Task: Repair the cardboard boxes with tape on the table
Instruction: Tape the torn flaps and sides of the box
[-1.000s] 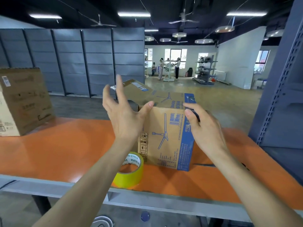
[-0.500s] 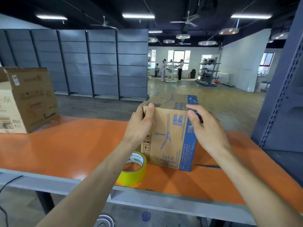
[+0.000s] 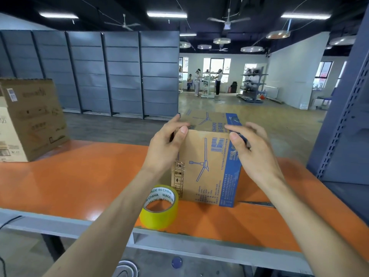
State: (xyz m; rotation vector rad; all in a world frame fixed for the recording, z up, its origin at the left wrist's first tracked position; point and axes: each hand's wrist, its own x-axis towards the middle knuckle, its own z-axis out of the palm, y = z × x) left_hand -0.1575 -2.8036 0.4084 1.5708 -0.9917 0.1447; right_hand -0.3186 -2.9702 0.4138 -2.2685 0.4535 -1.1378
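Note:
A brown cardboard box with blue fan drawings and a blue stripe stands upright on the orange table. Its top flaps lie folded down flat. My left hand grips the box's upper left corner, thumb on the front face and fingers on the top flap. My right hand holds the upper right corner the same way. A roll of yellow tape stands on the table just in front of the box's lower left corner, under my left forearm.
A larger brown box stands at the table's far left. A thin dark tool lies on the table right of the small box. A blue metal rack rises on the right. People stand far off in the hall.
One second ago the left top flap stood up and my left hand was open beside it. That flap is now pressed down flat and my left hand grips the box's corner.

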